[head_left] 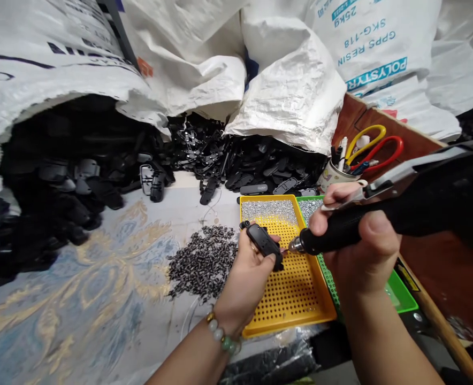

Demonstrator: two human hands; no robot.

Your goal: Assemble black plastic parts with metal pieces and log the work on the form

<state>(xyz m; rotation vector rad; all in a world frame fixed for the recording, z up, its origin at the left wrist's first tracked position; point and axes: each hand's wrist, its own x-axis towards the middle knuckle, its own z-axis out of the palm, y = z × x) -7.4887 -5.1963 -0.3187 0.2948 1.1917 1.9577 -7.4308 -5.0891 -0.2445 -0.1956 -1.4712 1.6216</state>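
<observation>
My left hand (pixel 250 267), with a bead bracelet at the wrist, grips a small black plastic part (pixel 264 239) above a yellow perforated tray (pixel 288 315). Wrapped round a black electric screwdriver (pixel 336 230) is my right hand (pixel 365 251). The driver lies almost level, and its metal tip points left at the lower right end of the plastic part. Whether the bit touches the part I cannot tell. Small silvery screws (pixel 268 209) fill the far end of the yellow tray. Left of my left hand spreads a heap of tiny black pieces (pixel 202 262).
A green tray (pixel 401 291) adjoins the yellow one on the right. Behind stand white sacks (pixel 288 91), with black plastic parts (pixel 88 182) spilling from them. A cup (pixel 335 175) holds pens and scissors (pixel 391 155). A patterned cloth (pixel 88 283) covers the left side.
</observation>
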